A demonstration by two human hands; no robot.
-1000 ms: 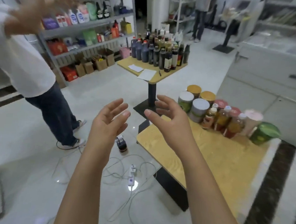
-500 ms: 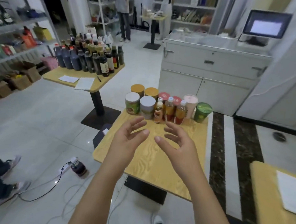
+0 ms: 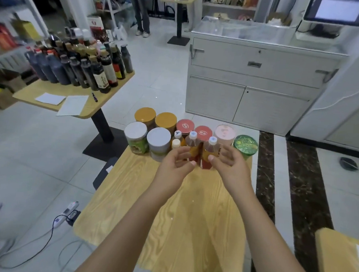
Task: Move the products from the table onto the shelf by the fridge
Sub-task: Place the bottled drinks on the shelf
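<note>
A wooden table (image 3: 169, 209) carries a cluster of products along its far edge: two white-lidded jars (image 3: 158, 141), two yellow-lidded jars (image 3: 145, 116), two red-lidded jars (image 3: 185, 125), a pink cup (image 3: 225, 132), a green-lidded cup (image 3: 245, 144) and small bottles. Two orange drink bottles with white caps (image 3: 209, 148) stand at the front. My left hand (image 3: 175, 167) and my right hand (image 3: 228, 164) hover on either side of these two bottles, fingers relaxed and slightly curved, holding nothing.
Another table (image 3: 74, 101) to the left bears several dark sauce bottles and papers. A white cabinet (image 3: 252, 87) stands behind. Shelving (image 3: 8, 45) lines the left wall. A power strip and cables (image 3: 67, 213) lie on the floor. Another table's corner (image 3: 339, 264) sits at right.
The view has turned and moved closer to the product table. Both hands have reached forward from mid-table to the two orange bottles.
</note>
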